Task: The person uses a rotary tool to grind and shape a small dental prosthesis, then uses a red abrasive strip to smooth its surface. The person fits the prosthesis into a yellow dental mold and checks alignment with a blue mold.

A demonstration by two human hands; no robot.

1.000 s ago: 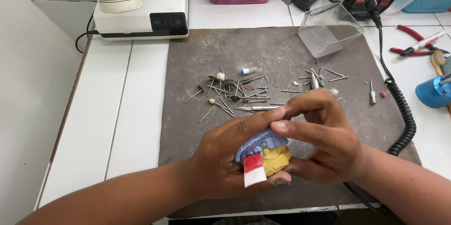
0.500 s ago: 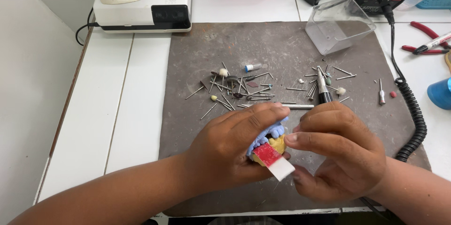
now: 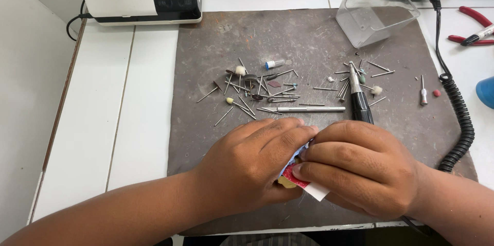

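We're gripping a dental cast (image 3: 286, 180) in left hand (image 3: 252, 166); right hand (image 3: 363, 166) fingers pinching red articulating paper (image 3: 301, 180) against it.

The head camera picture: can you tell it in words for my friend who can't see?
Two hands, the left hand and right hand, together hold a small blue and yellow dental model with a red and white strip over a grey mat. Small metal burs and a handpiece lie beyond.

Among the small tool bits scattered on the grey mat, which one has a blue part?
The short bit with the blue band, lying alone above the left pile; the others are metal, white or yellowish.
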